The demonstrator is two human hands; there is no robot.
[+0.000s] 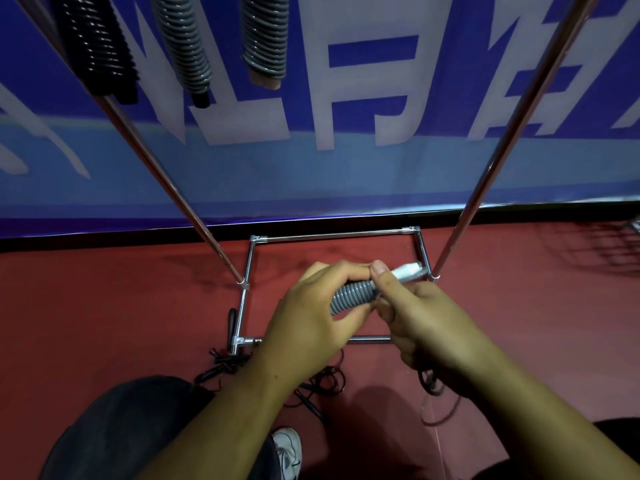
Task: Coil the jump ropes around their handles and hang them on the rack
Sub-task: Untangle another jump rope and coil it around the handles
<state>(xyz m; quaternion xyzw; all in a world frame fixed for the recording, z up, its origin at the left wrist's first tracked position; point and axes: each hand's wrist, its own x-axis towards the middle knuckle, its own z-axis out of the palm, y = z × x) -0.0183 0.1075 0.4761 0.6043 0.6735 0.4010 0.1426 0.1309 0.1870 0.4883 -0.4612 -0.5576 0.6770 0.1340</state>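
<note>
Scene: A person crouches on a red floor (104, 306) before a chrome rack (166, 174), whose base frame lies just beyond the hands, with a blue banner (346, 98) behind it.

Left hand: The left hand (311, 313), just below centre, is wrapped round a grey jump rope (353, 296) wound in tight turns.

Right hand: The right hand (426, 323), at 4 o'clock from the coil, pinches the white handle (408, 271) where the last turn ends, thumb on top.

Task's thing: The grey coil is held in the air between both hands, above the rack's base and not yet hung.

Already hung: At 11 to 12 o'clock three wound ropes dangle from the top of the rack, out of frame: a black coil (100, 46), a grey coil (187, 46) and a second grey coil (265, 39).

Left to do: Loose black ropes (322, 379) lie tangled on the floor at 6 o'clock, and a black handle (231, 323) rests by the frame's corner at 7 o'clock.

Risk: The turns look springy; if either hand eases off before the free end is secured, the coil is likely to unwind from the handle.

Second risk: The tangle underfoot, near a white shoe (287, 448), could snag a foot when the person rises to reach the rack.

Third risk: How the rope's end is fastened cannot be made out; a loose end could let the coil slip open once hung.

Containers: No box, bin or basket is in view; the rack is the only holder, and it carries the three coils.
</note>
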